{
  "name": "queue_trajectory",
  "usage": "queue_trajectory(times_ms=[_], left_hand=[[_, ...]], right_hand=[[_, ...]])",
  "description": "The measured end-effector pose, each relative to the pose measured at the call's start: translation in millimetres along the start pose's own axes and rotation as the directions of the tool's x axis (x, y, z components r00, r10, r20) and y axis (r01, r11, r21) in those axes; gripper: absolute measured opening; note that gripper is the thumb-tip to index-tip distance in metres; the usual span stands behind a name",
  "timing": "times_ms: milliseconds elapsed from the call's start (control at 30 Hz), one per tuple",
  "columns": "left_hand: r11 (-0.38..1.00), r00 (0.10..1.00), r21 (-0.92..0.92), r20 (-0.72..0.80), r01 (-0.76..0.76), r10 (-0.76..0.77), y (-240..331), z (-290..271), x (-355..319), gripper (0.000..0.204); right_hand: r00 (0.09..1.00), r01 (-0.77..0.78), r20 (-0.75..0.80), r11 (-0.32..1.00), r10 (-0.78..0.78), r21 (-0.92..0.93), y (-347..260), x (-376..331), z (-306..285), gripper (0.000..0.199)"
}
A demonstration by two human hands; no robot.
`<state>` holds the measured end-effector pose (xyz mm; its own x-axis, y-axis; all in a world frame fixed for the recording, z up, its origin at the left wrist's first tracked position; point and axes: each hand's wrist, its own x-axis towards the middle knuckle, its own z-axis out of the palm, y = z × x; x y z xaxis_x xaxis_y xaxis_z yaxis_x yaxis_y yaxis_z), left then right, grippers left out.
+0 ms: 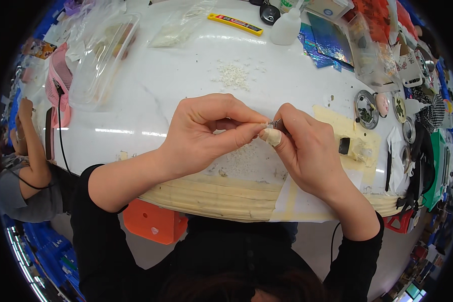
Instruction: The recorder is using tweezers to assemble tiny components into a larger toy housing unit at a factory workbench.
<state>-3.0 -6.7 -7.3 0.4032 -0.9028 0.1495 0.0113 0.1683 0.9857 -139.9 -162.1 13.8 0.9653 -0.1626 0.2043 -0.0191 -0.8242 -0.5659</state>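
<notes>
Above the near half of the white table [151,75], both my hands meet at the fingertips. My left hand [206,128] is closed in a pinch of thumb and forefinger, on something too small to make out. My right hand [304,146] grips a small dark metal piece [275,123] whose end reaches to the left fingertips; its kind is unclear. Pale tape [272,137] wraps my right thumb. Beyond the hands lies a loose pile of tiny white pieces [233,75]. More tiny white bits [240,158] are scattered beneath the hands, partly hidden by them.
A yellow cutter knife [235,24] and a white squeeze bottle [286,27] lie toward the back. Shiny blue sheets [329,40] and round metal tins [366,108] are at right. A clear plastic box [103,60] and pink mesh [59,83] sit left, near another person [30,171].
</notes>
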Motion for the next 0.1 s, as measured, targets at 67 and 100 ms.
queue_trajectory(times_ms=[67,100], left_hand=[[1.0,1.0,0.01,0.016,-0.016,0.015,-1.7,-1.8,0.0,0.015],[0.999,0.999,0.022,0.032,-0.035,0.034,-2.9,-3.2,0.3,0.016]], right_hand=[[1.0,0.002,0.007,1.0,-0.002,-0.002,-0.1,0.1,-0.5,0.026],[1.0,0.007,0.01,1.0,-0.007,-0.002,0.1,0.2,-0.6,0.026]])
